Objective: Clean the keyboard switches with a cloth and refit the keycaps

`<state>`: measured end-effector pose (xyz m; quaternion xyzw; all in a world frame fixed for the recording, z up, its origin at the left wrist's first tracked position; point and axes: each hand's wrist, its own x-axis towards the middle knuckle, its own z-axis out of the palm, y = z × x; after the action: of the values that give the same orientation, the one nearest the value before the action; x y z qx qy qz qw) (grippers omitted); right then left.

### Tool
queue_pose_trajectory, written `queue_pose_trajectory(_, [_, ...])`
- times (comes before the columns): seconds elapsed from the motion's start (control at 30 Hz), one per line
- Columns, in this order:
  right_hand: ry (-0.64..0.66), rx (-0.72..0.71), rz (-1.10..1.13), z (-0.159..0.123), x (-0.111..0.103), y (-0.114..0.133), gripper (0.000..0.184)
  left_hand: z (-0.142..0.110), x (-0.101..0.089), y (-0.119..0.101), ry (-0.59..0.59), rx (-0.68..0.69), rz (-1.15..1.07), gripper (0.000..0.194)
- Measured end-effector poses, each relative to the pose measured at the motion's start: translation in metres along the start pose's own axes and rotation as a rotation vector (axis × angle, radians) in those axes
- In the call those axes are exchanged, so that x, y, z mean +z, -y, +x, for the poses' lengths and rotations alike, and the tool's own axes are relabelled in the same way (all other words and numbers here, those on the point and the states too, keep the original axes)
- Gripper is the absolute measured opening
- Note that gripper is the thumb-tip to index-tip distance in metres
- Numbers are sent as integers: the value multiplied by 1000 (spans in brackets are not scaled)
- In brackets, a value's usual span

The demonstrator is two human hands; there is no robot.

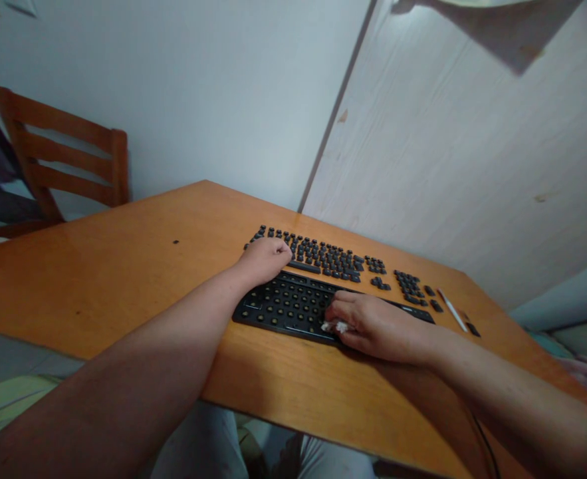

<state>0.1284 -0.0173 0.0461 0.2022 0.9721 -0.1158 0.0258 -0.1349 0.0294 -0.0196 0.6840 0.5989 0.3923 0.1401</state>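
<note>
A black keyboard base (293,303) with its keycaps off lies on the wooden table, rows of small round key seats showing. My right hand (367,326) is closed around a crumpled white tissue (337,326), low over the base's middle and right part. At the base's upper left edge rests my left hand (266,258), curled into a fist. Whatever that fist may hold is hidden. Behind the base, loose black keycaps (323,255) are laid out in keyboard order, the long space bar (304,267) among them.
A thin white stick-like tool (453,310) lies right of the keycaps, close to a small dark piece (473,329). A cable (485,439) runs near the front right. The wooden table (123,266) meets the wall behind. One wooden chair (68,153) stands at the left.
</note>
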Motion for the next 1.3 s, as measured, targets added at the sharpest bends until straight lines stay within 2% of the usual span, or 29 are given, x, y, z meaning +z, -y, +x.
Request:
queue_pose_trajectory(0.33, [44, -108, -124, 19, -5, 14, 8, 0, 0, 0, 5, 2, -7, 25])
queue_pose_trajectory(0.53, [100, -80, -130, 23, -11, 13, 7, -2, -2, -4, 7, -10, -24, 25])
queue_pose_trajectory(0.83, [78, -9, -93, 25, -10, 13, 7, -1, 1, -5, 7, -11, -20, 25])
queue_pose_trajectory(1.3, [71, -79, -85, 41, -12, 19, 7, -2, -1, -8, 39, -21, 4, 22])
